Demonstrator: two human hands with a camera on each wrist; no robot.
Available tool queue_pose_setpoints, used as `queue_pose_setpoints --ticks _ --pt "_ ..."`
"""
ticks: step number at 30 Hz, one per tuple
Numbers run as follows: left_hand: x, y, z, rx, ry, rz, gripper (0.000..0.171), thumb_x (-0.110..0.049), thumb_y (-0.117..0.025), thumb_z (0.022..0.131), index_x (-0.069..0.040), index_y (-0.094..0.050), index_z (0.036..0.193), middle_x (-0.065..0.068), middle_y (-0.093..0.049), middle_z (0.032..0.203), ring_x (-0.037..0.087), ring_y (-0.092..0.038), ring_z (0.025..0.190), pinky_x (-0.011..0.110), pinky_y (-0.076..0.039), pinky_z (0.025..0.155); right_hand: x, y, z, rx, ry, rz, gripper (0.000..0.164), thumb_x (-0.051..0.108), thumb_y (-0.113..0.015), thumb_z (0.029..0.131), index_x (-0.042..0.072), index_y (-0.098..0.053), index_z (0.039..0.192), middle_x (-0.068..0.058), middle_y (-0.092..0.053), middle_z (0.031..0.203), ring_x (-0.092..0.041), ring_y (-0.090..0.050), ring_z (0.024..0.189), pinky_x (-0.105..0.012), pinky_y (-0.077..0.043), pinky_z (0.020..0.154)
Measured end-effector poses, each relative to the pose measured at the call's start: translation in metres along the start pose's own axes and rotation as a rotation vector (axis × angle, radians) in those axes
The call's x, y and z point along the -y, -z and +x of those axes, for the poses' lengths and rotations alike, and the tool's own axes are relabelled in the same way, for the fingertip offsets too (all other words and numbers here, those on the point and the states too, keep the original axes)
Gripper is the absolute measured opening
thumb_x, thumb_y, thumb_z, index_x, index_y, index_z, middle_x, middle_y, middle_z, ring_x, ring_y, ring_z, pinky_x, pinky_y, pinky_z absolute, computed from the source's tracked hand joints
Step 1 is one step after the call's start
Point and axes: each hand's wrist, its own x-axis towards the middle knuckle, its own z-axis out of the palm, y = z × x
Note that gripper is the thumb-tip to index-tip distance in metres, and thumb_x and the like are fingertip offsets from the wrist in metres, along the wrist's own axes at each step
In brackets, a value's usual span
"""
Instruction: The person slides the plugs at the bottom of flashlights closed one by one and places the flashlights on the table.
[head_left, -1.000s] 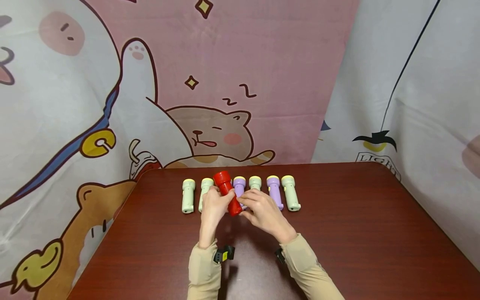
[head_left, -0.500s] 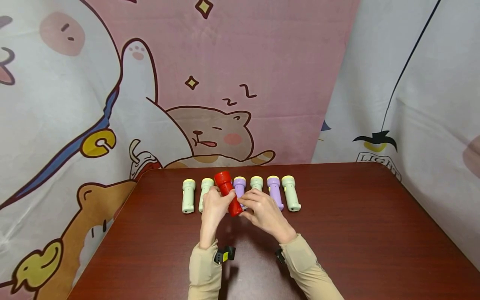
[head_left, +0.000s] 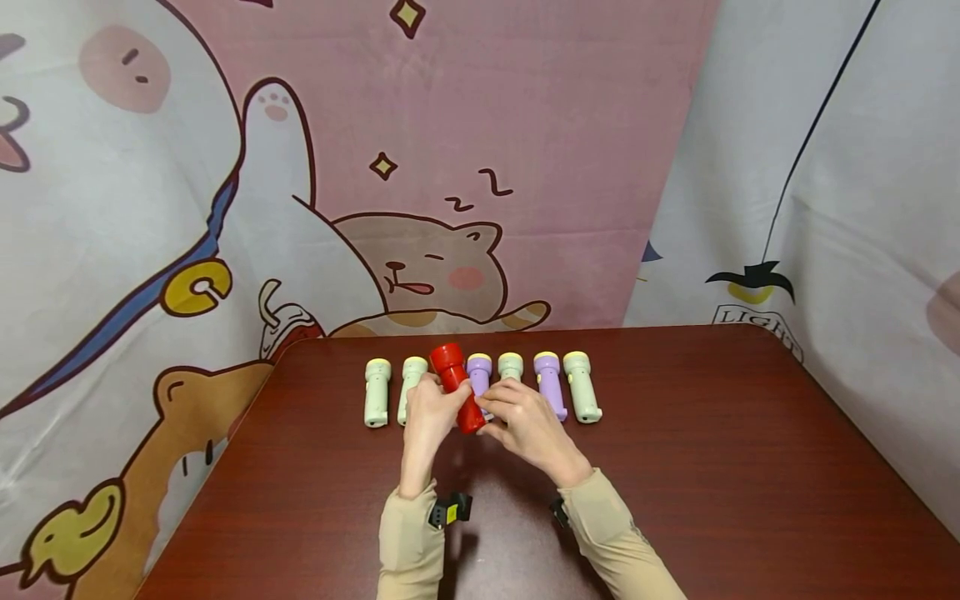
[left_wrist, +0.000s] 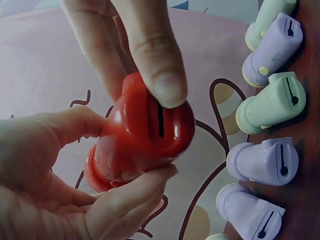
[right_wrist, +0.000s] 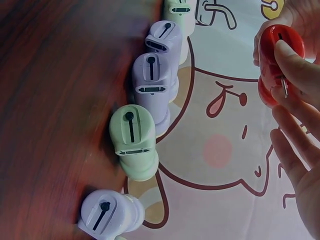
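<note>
My left hand grips the barrel of a red flashlight, its wide head tilted up and away. Close to its tail is my right hand. In the left wrist view, the right thumb lies over the slotted tail end of the flashlight, and the left fingers wrap its sides. A thin metal prong sticks out by the tail in the right wrist view, between the right thumb and forefinger, which pinch there. The flashlight is held above the table, in front of the row of other flashlights.
Several flashlights lie in a row along the back of the brown table, light green and purple, with yellow-rimmed heads facing the wall. The red one hides part of the row. Behind hangs a cartoon-printed cloth.
</note>
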Motion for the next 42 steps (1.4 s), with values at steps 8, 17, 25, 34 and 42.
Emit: queue_pose_setpoints --ticks 8,17,25,34,42 --pt "-0.0002 0.0003 -0.0003 -0.006 0.008 0.005 0.043 -0.033 -0.068 0.080 0.005 -0.059 0.100 0.019 -0.069 0.080 0.024 -0.063 0.064 0.028 -0.050 0.052 0.0003 -0.0026 -0.0011 -0.011 0.001 -0.004 0.038 0.020 -0.088 0.062 0.007 -0.075 0.095 -0.002 -0.073 0.093 -0.017 -0.064 0.093 -0.028 -0.052 0.084" --pt "0.0009 0.0000 -0.0002 -0.010 0.003 0.020 0.044 -0.033 -0.068 0.080 0.005 -0.060 0.099 0.018 -0.068 0.077 0.025 -0.062 0.064 0.028 -0.049 0.053 0.0009 -0.0042 -0.0021 -0.011 0.003 -0.020 0.038 0.021 -0.088 0.062 0.007 -0.075 0.095 -0.001 -0.073 0.093 -0.015 -0.063 0.093 -0.027 -0.052 0.084" --pt "0.0015 0.0008 -0.0001 0.001 0.012 0.013 0.044 -0.033 -0.068 0.080 0.006 -0.059 0.100 0.018 -0.068 0.080 0.024 -0.062 0.064 0.028 -0.050 0.053 0.0012 -0.0059 -0.0026 -0.017 0.007 -0.026 0.037 0.022 -0.088 0.062 0.008 -0.075 0.093 0.000 -0.073 0.092 -0.016 -0.063 0.092 -0.026 -0.052 0.084" --pt "0.0015 0.0017 0.0009 0.009 0.016 -0.009 0.046 -0.033 -0.068 0.081 0.007 -0.059 0.102 0.020 -0.069 0.083 0.024 -0.064 0.065 0.030 -0.053 0.054 0.0036 -0.0066 -0.0012 -0.033 0.004 -0.044 0.037 0.021 -0.087 0.063 0.008 -0.074 0.094 0.000 -0.073 0.092 -0.016 -0.063 0.092 -0.026 -0.051 0.084" --pt "0.0018 -0.0004 0.0028 0.057 0.022 -0.066 0.044 -0.031 -0.067 0.084 0.008 -0.060 0.102 0.022 -0.072 0.088 0.026 -0.070 0.074 0.032 -0.054 0.060 0.0056 -0.0040 0.0023 -0.050 -0.015 -0.059 0.043 0.030 -0.088 0.060 0.006 -0.074 0.094 -0.001 -0.073 0.091 -0.015 -0.062 0.090 -0.025 -0.051 0.082"
